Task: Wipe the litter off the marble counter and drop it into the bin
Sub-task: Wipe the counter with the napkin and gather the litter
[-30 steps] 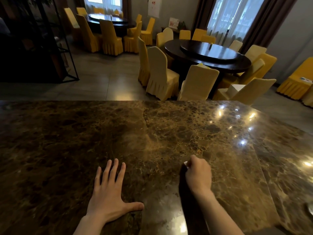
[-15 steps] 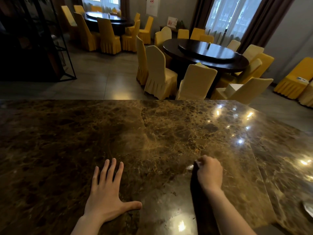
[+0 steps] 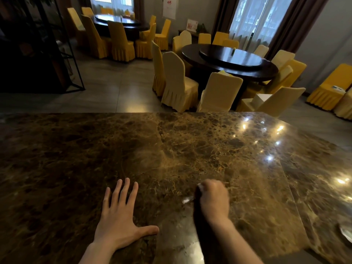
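Brown marble with gold veining makes up the surface (image 3: pixel 190 149), polished enough to throw back ceiling lights as bright spots on its right side. I see my left hand (image 3: pixel 118 218) lying flat on it, palm down, its fingers (image 3: pixel 122 191) spread apart and holding nothing. My right hand (image 3: pixel 214 199) is curled into a loose fist just to the right, its fingers closed around something small and pale; only a whitish corner shows at the top of the fist, so I cannot tell what it is. Just beside that fist, to its left, a small pale scrap of litter (image 3: pixel 187 200) lies on the marble, blurred, its shape unclear. A dark band runs along the marble beside the right forearm. At the far right edge a pale rounded object (image 3: pixel 345 232) is partly cut off by the frame.

Beyond the surface lies a dining room: a round dark table (image 3: pixel 228 60) ringed by chairs in yellow covers (image 3: pixel 177 86), a second such table (image 3: pixel 118 21) at the back left, a black metal shelf frame (image 3: pixel 62 54) on the left, and curtained windows (image 3: pixel 253 18) behind.
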Motion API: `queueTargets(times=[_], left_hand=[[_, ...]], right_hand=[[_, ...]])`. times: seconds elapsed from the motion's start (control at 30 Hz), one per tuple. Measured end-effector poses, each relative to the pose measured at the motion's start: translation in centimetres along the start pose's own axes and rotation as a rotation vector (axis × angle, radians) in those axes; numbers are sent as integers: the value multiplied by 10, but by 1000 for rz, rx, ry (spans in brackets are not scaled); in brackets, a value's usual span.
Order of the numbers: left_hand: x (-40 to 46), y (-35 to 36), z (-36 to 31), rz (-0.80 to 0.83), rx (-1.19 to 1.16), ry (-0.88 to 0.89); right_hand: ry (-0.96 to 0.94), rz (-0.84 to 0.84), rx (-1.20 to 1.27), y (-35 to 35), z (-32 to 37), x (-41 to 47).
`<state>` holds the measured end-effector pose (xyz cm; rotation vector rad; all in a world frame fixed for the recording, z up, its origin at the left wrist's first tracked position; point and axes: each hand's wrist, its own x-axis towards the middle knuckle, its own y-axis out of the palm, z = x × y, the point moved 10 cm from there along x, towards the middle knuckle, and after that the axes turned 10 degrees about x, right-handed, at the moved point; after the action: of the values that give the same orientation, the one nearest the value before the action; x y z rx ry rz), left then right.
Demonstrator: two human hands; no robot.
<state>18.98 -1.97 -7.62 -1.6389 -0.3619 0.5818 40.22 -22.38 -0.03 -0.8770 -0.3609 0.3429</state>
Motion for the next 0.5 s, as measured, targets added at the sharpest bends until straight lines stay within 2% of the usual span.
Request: queueTargets(times=[0.13,0.17,0.2,0.3,0.33,0.4,0.5], left_hand=[[1,1,1,10,16,0],[1,1,1,8,18,0],[1,1,1,6,18,-2],[0,0,0,-3,12,-5],[0,-1,0,-6,7,-3],[0,0,0,3,8,1],[1,0,0,13,15,-1]], right_hand=[[-350,328,61,63,67,-65],[-367,321,66,54,62,-59],[-307,271,56,40,47,-43],[28,33,0,-16,-19,7],[68,-4,-28,-21,-25,11],[-19,16,-41,1,5,-2],[-259,250,-1,55,60,-53]])
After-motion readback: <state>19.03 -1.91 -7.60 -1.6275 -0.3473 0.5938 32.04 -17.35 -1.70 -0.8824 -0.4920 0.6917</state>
